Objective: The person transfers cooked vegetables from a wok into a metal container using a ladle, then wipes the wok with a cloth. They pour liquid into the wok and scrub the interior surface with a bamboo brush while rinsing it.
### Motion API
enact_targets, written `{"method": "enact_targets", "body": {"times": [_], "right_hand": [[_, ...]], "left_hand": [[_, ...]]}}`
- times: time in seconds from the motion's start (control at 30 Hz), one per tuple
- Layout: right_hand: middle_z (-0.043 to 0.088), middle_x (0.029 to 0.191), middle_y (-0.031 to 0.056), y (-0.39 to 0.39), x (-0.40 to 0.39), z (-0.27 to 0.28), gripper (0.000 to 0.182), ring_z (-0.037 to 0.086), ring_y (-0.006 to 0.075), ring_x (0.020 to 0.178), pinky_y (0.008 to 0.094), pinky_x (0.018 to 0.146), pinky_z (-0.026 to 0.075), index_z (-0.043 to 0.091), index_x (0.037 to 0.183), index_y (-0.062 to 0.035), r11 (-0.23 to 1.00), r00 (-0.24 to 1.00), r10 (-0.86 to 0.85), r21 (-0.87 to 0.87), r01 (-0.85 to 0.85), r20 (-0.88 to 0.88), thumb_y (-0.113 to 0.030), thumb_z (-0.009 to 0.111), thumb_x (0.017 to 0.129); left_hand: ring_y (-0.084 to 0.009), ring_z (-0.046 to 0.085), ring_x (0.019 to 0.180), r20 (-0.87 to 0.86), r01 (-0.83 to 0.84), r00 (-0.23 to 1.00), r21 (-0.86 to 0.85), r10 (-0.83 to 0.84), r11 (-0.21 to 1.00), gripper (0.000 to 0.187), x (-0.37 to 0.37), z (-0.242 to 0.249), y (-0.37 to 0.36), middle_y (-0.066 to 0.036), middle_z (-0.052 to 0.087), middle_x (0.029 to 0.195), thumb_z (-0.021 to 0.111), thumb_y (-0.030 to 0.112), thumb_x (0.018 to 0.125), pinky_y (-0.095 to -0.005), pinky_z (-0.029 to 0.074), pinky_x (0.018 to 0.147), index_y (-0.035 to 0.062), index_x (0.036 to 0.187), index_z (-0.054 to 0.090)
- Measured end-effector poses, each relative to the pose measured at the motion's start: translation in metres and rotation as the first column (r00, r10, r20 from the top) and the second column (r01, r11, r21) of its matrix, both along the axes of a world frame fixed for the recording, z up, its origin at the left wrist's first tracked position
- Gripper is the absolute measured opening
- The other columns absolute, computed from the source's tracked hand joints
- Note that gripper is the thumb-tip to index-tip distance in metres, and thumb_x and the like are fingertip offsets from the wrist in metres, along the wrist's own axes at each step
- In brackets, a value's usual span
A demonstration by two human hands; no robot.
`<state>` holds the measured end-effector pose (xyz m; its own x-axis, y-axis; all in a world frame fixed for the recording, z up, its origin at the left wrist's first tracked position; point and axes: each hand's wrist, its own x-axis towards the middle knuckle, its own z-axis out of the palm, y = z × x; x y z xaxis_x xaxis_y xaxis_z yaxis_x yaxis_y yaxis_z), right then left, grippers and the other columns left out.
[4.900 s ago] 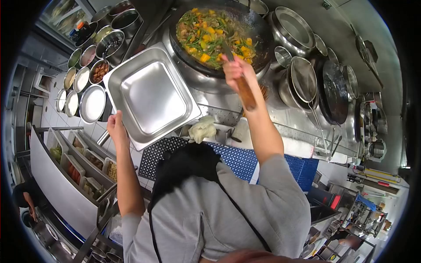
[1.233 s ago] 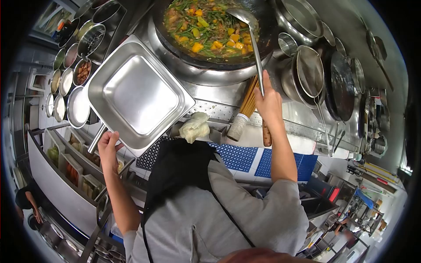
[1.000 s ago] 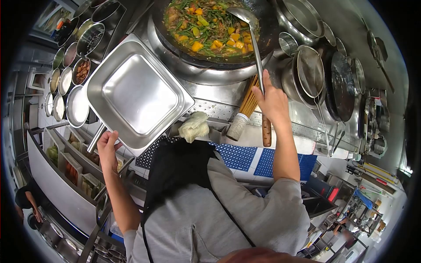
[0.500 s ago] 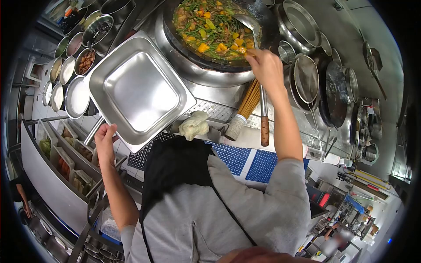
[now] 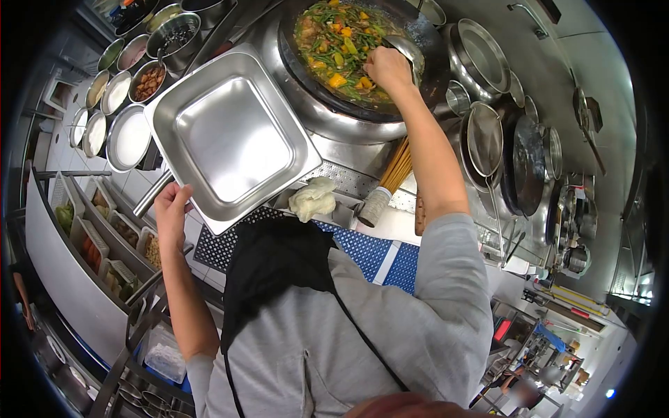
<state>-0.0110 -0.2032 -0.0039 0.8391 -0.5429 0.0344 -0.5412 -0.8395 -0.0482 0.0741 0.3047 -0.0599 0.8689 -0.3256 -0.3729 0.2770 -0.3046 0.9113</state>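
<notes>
My left hand (image 5: 173, 209) grips the near-left edge of a deep square steel pan (image 5: 300, 164), thumb on the rim. Bare metal shows inside the pan. My right hand (image 5: 388, 68) is over the wok (image 5: 287, 52), its fingers curled down at the cooked food (image 5: 338, 42), a mix of green beans and orange chunks. What those fingers hold, if anything, is hidden. Just right of the hand a ladle (image 5: 408, 49) rests in the wok. Most of its handle is hidden behind my forearm; part of the wooden end (image 5: 419, 216) shows.
A bamboo brush (image 5: 394, 171) and a crumpled cloth (image 5: 312, 200) lie on the counter before the wok. Steel seasoning bowls (image 5: 127, 137) stand at left, above a drawer of vegetable bins (image 5: 90, 244). Strainers (image 5: 484, 139) and pans are at right.
My right hand has moved left and farther over the wok, its fingers now down at the food. My left hand keeps hold of the pan. The whole view has shifted slightly.
</notes>
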Motion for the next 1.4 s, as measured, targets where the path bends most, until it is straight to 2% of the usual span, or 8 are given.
{"method": "enact_targets", "body": {"times": [0.43,0.53,0.57,0.67,0.73,0.93,1.17,1.4], "right_hand": [[0.071,0.086,0.0169,0.021,-0.044,0.046,0.018,0.069,0.038,0.083,0.046,0.075,0.054,0.074,0.09,-0.0071,0.993,0.969,-0.025,-0.106,0.052,0.246,-0.024,0.072,0.083],[0.072,0.084,0.0153,0.018,-0.063,0.048,0.02,0.07,0.0349,0.08,0.0433,0.073,0.054,0.075,0.093,-0.0086,0.976,0.862,-0.193,0.181,0.12,0.468,-0.026,0.074,0.082],[0.07,0.071,0.0103,0.019,-0.069,0.049,0.023,0.067,0.0234,0.063,0.0362,0.058,0.05,0.075,0.093,-0.0048,0.961,0.789,-0.231,0.26,0.094,0.569,-0.024,0.077,0.082],[0.058,0.061,-0.002,0.053,-0.095,0.078,0.02,0.049,0.007,0.052,0.0237,0.047,0.037,0.071,0.084,-0.0024,0.514,0.625,-0.623,0.848,-0.128,0.471,-0.022,0.075,0.088],[0.049,0.065,-0.0052,0.076,-0.114,0.093,0.014,0.04,0.004,0.053,0.0193,0.044,0.029,0.066,0.092,-0.0033,0.28,0.58,-0.69,0.899,-0.337,0.433,-0.017,0.068,0.093],[0.051,0.074,-0.0002,0.147,-0.169,0.123,0.011,0.042,0.0053,0.057,0.0185,0.044,0.035,0.064,0.105,-0.0037,-0.392,0.545,-0.738,0.405,-0.826,0.399,-0.011,0.06,0.097],[0.064,0.075,0.0088,0.238,-0.196,0.179,0.025,0.052,0.0122,0.063,0.0253,0.051,0.038,0.072,0.079,0.0007,-0.388,0.452,-0.543,0.265,-0.883,0.708,-0.021,0.084,0.079],[0.065,0.075,0.0059,0.262,-0.187,0.198,0.025,0.053,0.0106,0.063,0.0242,0.049,0.035,0.077,0.087,0.0,-0.439,0.248,-0.294,0.1,-0.893,0.923,-0.013,0.089,0.07]], "left_hand": [[-0.0054,0.05,0.063,-0.031,0.01,0.999,-0.059,-0.012,0.998,0.028,0.002,0.0,-0.002,0.006,0.052,0.068,0.065,0.02,0.09,-0.0244,0.046,0.062,0.0125,0.069,0.05],[-0.0051,0.05,0.064,-0.028,0.032,0.999,-0.078,-0.034,0.996,0.025,0.007,-0.008,0.003,0.006,0.053,0.069,0.065,0.02,0.091,-0.0252,0.047,0.063,0.0122,0.07,0.052],[-0.0049,0.052,0.066,-0.032,0.045,0.998,-0.087,-0.048,0.995,0.022,0.007,-0.01,0.004,0.006,0.055,0.071,0.065,0.02,0.091,-0.026,0.048,0.064,0.0118,0.073,0.056],[-0.0052,0.054,0.068,-0.026,0.043,0.999,-0.068,-0.045,0.997,0.018,0.005,-0.004,0.002,0.005,0.058,0.074,0.065,0.02,0.091,-0.0262,0.049,0.065,0.0117,0.076,0.058],[-0.0064,0.056,0.072,-0.044,0.068,0.996,-0.069,-0.071,0.995,0.015,0.007,-0.004,0.003,0.005,0.06,0.078,0.065,0.021,0.09,-0.0265,0.049,0.067,0.012,0.079,0.06],[-0.0074,0.058,0.076,-0.05,0.115,0.992,-0.037,-0.117,0.993,0.014,0.01,-0.002,0.005,0.005,0.062,0.083,0.066,0.026,0.089,-0.0268,0.047,0.069,0.012,0.091,0.065],[-0.0075,0.06,0.078,-0.062,0.123,0.99,-0.035,-0.125,0.992,0.014,0.016,-0.007,0.011,0.004,0.065,0.087,0.065,0.024,0.089,-0.0264,0.05,0.068,0.0103,0.094,0.066],[-0.0059,0.059,0.08,-0.048,0.137,0.989,-0.022,-0.138,0.99,0.017,0.022,-0.017,0.015,0.004,0.065,0.086,0.066,0.027,0.09,-0.0251,0.047,0.065,0.0116,0.095,0.066]]}}
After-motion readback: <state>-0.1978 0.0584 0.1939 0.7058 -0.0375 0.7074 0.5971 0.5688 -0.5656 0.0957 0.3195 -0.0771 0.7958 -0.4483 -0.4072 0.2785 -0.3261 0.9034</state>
